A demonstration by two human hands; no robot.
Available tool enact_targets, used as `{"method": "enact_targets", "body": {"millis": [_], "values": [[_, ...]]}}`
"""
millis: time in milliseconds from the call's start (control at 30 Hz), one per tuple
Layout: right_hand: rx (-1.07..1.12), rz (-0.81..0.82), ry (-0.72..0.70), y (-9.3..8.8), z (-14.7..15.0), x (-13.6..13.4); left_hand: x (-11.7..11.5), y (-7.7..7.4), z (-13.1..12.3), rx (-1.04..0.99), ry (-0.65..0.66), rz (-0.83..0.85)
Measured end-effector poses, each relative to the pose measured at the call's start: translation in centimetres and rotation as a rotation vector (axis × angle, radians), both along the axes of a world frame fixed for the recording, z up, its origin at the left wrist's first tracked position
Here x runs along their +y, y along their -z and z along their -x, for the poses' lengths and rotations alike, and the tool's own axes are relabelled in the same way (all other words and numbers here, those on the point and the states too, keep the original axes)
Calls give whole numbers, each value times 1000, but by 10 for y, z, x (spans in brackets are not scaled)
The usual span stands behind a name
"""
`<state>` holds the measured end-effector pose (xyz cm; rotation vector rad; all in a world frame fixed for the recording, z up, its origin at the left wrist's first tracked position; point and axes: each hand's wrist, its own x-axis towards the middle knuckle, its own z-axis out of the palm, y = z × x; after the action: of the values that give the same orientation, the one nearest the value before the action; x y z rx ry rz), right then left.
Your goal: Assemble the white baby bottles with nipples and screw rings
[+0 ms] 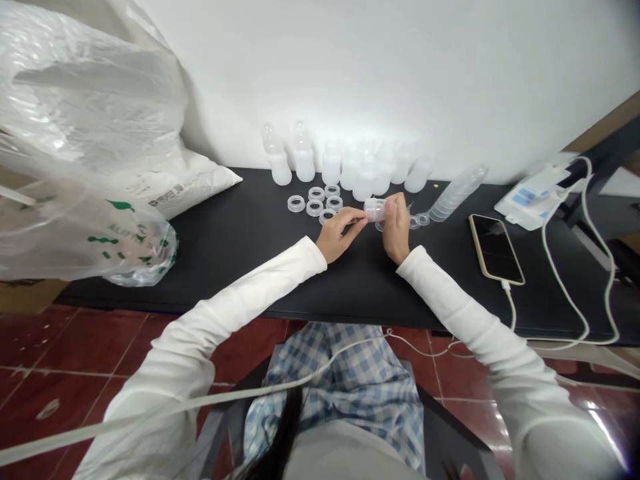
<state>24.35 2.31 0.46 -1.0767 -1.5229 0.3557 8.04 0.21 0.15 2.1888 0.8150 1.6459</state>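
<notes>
My right hand [397, 230] is closed around a small clear plastic piece [375, 209], which lies sideways with one end toward the left. The fingertips of my left hand [341, 233] touch that end; whether they grip anything is too small to tell. Several translucent rings [315, 207] lie just left of and behind my left hand. White bottles [362, 167] stand in a group behind both hands. To their left, two bottles [304, 157] bear clear domed tops. Smaller clear rings [423, 219] lie right of my right hand, beside a leaning stack of clear cups [457, 193].
Plastic bags [95, 220] bulge over the left part of the black table [225, 247]. On the right lie a phone [496, 249] with its cable plugged in, a white and blue packet [533, 197] and looping white cables [560, 280]. A white wall [350, 67] rises behind.
</notes>
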Motion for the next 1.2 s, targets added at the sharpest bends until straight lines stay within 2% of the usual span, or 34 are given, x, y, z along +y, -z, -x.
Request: {"method": "enact_targets", "body": {"millis": [133,233,400,633,733,833,1033,1200], "values": [[-33,-9,-32,-3,-1,-1,-1,1,0,22,4,4],[-29,43,-58,-4,0,-4,2,2,1,14,-40,40],[0,106,-96,-1,6,-7,10,2,5,-39,-115,137],[-10,136,-183,-3,6,-5,16,-3,9,-57,-125,313],[-106,98,-173,-4,0,-2,18,-4,11,-81,-92,353],[-259,-17,-177,-1,-9,5,21,-3,12,-130,-55,396],[-593,-221,-294,-4,-27,21,27,0,13,-216,18,504],[-799,-306,-367,-13,-36,19,34,2,13,-316,139,655]]}}
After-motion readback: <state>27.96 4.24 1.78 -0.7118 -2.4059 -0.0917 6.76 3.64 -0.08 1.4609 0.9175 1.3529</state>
